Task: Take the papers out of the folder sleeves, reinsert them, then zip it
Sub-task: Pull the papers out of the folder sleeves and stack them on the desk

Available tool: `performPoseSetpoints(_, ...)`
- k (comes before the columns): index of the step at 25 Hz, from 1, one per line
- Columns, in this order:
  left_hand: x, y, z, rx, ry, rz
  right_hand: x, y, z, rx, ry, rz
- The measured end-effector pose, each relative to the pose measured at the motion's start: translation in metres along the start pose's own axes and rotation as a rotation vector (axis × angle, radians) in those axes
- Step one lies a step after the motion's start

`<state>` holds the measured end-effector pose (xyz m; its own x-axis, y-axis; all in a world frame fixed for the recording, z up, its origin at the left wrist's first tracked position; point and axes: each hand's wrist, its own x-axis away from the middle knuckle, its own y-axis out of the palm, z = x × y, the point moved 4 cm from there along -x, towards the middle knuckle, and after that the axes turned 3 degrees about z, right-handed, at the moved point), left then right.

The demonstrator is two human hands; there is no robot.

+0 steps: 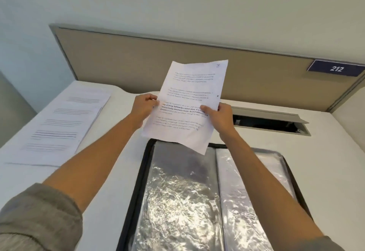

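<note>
A printed white sheet of paper (189, 100) is held upright above the far end of the open folder (138, 187). My left hand (143, 106) pinches its left edge and my right hand (219, 117) grips its right edge. The folder lies flat on the desk, black-rimmed with a zip border, showing crinkled clear plastic sleeves (177, 201) on both halves. The right half's sleeves (246, 191) seem to hold white pages. A stack of printed papers (59, 124) lies on the desk to the left.
A beige partition panel (177, 61) stands behind the white desk (108, 171), with a blue "212" sign (335, 68) at the right. An open cable slot (270, 122) sits in the desk just beyond my right hand.
</note>
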<state>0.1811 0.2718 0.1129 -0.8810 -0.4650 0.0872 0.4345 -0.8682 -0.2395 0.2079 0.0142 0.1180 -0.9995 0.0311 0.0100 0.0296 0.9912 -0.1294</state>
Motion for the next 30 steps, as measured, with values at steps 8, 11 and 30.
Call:
performPoseSetpoints(8, 0.031, -0.167, -0.122, -1.199, 0.155, 0.177, 0.053, 0.116, 0.032, 0.009, 0.087, -0.166)
performPoseSetpoints(11, 0.038, -0.219, -0.162, -1.337, 0.03, 0.184, 0.066, 0.144, 0.043, 0.049, 0.131, -0.233)
performPoseSetpoints(30, 0.021, -0.278, -0.155, -1.43, 0.027, 0.134, 0.063, 0.217, 0.057, 0.021, 0.285, -0.334)
